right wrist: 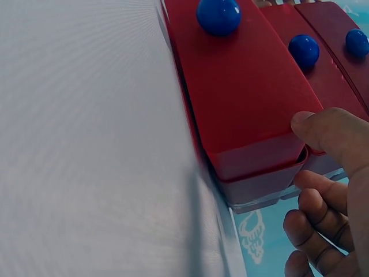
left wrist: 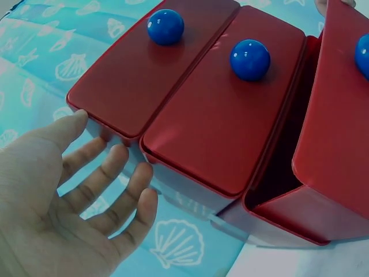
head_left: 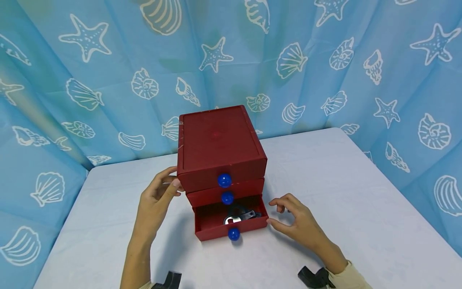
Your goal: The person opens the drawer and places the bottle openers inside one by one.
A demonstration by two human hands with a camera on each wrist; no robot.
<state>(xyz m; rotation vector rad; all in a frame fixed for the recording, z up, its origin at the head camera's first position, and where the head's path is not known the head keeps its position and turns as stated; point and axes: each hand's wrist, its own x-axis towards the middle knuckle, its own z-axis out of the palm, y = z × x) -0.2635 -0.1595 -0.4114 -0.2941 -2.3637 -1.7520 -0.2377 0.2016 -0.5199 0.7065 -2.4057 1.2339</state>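
Observation:
A red three-drawer cabinet [head_left: 216,138] stands on the table, each drawer front bearing a round blue knob [head_left: 224,180]. Its bottom drawer [head_left: 214,233] is pulled out, and inside lies a silver and black metal object [head_left: 232,219], partly hidden by the drawer front. The middle drawer [head_left: 205,196] sits almost closed. My left hand [head_left: 155,200] touches the cabinet's upper left side, thumb at the front edge and fingers spread along the side. On the other side, my right hand [head_left: 303,224] has its thumb at the bottom drawer's front right corner, the other fingers loosely bent beside it.
A white cloth [head_left: 339,176] covers the table. Behind and at both sides hangs a blue curtain [head_left: 216,88] with white shells and starfish, close to the cabinet's back. Black wrist mounts [head_left: 314,277] show at the bottom.

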